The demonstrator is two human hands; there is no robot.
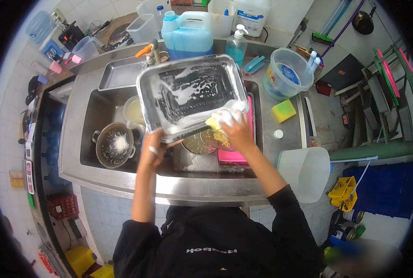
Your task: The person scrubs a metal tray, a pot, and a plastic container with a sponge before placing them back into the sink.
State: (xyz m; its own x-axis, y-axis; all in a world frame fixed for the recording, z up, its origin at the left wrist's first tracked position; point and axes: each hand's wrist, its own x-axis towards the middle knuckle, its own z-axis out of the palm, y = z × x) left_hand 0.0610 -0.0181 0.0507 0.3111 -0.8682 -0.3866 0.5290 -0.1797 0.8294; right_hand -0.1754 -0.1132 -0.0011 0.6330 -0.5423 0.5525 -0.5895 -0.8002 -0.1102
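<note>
A rectangular metal tray, its inside streaked with white suds, is held tilted above the sink. My left hand grips the tray's near left corner. Covered in foam, my right hand is closed on a yellow sponge at the tray's near right edge. Below the tray, a round metal bowl, a clear container with yellowish scraps and a pink tray sit in the sink. A pot with a whitish patch inside is at the sink's left.
Behind the sink stand an orange-handled faucet, a blue liquid jug and a pump bottle. On the right are a clear bucket, a yellow-green sponge, a white cap and a translucent container.
</note>
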